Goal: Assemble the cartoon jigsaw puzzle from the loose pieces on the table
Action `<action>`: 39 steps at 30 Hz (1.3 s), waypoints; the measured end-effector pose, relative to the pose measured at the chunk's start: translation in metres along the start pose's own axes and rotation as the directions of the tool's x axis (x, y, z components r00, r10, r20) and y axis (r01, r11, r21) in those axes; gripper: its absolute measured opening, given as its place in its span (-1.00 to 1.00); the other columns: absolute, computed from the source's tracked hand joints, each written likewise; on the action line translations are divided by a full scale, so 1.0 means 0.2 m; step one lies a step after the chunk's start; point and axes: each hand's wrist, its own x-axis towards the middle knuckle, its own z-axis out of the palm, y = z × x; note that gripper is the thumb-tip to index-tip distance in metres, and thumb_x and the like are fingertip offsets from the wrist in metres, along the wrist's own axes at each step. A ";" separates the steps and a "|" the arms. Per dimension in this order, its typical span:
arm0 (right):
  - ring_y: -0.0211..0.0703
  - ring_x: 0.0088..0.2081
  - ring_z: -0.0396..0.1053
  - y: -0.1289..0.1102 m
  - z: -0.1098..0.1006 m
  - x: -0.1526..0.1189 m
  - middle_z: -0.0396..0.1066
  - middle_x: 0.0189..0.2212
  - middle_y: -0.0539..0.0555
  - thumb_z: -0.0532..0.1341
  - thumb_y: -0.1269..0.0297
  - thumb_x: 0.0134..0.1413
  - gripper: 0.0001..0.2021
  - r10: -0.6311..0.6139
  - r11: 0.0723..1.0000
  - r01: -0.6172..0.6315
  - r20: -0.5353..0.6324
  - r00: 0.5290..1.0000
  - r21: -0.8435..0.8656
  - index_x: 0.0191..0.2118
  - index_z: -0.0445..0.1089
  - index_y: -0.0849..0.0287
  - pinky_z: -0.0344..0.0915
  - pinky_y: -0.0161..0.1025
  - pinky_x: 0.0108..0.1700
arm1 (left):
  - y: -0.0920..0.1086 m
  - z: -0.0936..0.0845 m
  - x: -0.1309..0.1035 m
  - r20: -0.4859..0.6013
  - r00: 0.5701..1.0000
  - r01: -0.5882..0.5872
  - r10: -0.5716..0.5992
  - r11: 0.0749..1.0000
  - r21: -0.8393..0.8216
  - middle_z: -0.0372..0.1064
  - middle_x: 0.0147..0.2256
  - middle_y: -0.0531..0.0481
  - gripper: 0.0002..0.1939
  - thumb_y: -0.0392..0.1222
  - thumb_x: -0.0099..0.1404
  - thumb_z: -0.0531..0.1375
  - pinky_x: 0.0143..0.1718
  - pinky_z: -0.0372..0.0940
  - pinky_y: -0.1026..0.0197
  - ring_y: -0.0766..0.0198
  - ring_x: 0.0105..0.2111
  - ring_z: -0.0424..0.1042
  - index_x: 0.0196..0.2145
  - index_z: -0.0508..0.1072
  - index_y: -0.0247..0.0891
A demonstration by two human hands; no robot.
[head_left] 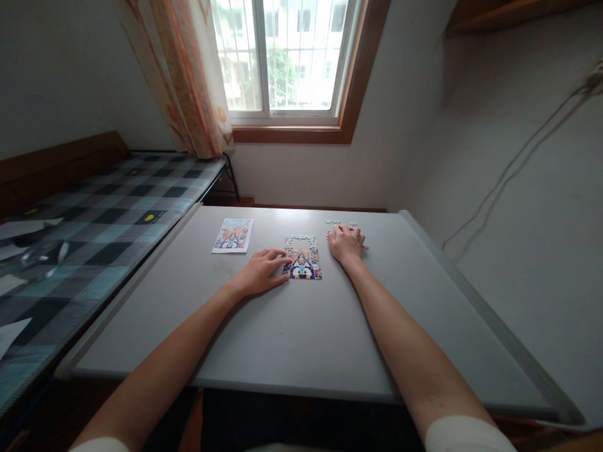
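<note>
Loosely spread and clasping nothing, the left hand (260, 271) is touching the unfinished jigsaw puzzle (304, 260) straight ahead at 12 o'clock, ideally bracing it lightly, while the right hand (346, 243) is partly covering loose jigsaw pieces (353, 223) at the puzzle's 2 o'clock, its grip impossible to tell.

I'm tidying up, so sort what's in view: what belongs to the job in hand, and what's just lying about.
Job in hand:
partly assembled jigsaw
loose jigsaw pieces
matching picture sheet

Lying about:
papers on the bed
shiny item beside them, unclear what
</note>
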 end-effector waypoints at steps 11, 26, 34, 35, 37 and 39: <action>0.15 0.02 0.03 0.04 0.03 0.00 0.27 0.09 0.13 -0.06 0.33 0.15 -0.58 -0.013 0.997 0.015 -0.019 1.000 0.072 0.05 0.37 0.05 0.03 0.05 -0.01 | 0.01 -0.01 0.00 0.008 1.000 0.007 -0.007 1.000 -0.007 0.23 0.10 -0.03 -0.57 0.02 0.30 0.13 0.13 0.11 -0.01 0.08 0.08 0.22 0.11 0.33 0.02; 0.15 0.01 0.03 0.04 0.01 -0.01 0.27 0.08 0.14 -0.05 0.38 0.13 -0.60 -0.020 0.997 0.021 -0.003 1.000 0.068 0.00 0.39 0.05 0.06 0.04 -0.02 | 0.01 -0.01 0.00 -0.007 1.000 -0.006 0.006 1.000 -0.009 0.24 0.09 -0.04 -0.58 0.00 0.30 0.13 0.14 0.11 -0.01 0.09 0.07 0.24 0.10 0.34 -0.01; 0.15 0.03 0.03 0.04 0.01 -0.01 0.28 0.08 0.13 -0.06 0.36 0.13 -0.58 -0.024 0.995 0.025 -0.018 1.000 0.098 0.03 0.39 0.05 0.06 0.04 -0.01 | 0.01 0.00 0.00 -0.006 1.000 0.003 -0.003 1.000 -0.013 0.24 0.09 -0.04 -0.58 0.02 0.29 0.14 0.14 0.12 -0.03 0.07 0.07 0.24 0.10 0.35 0.00; 0.15 0.03 0.03 0.04 0.01 -0.01 0.28 0.09 0.13 -0.06 0.38 0.12 -0.57 -0.025 0.994 0.027 -0.015 1.000 0.102 0.04 0.39 0.05 0.06 0.05 -0.01 | 0.00 0.00 0.00 -0.006 1.000 0.005 -0.005 1.000 -0.014 0.24 0.09 -0.04 -0.58 0.01 0.29 0.14 0.14 0.11 -0.03 0.07 0.07 0.23 0.10 0.35 0.01; 0.16 0.03 0.03 0.04 0.01 -0.01 0.29 0.09 0.13 -0.05 0.40 0.10 -0.55 -0.027 0.994 0.028 -0.007 1.000 0.109 0.05 0.39 0.05 0.05 0.06 -0.01 | 0.00 0.00 0.00 -0.006 1.000 0.006 -0.006 1.000 -0.016 0.24 0.09 -0.03 -0.58 0.01 0.29 0.14 0.14 0.11 -0.03 0.07 0.07 0.23 0.10 0.34 0.02; 0.16 0.03 0.03 0.04 0.00 -0.01 0.29 0.09 0.12 -0.05 0.41 0.09 -0.55 -0.028 0.993 0.029 -0.009 1.000 0.113 0.04 0.39 0.05 0.05 0.06 -0.01 | 0.00 0.00 0.00 -0.006 1.000 0.004 -0.004 1.000 -0.017 0.24 0.09 -0.03 -0.58 0.00 0.29 0.14 0.15 0.11 -0.03 0.08 0.08 0.23 0.11 0.34 0.02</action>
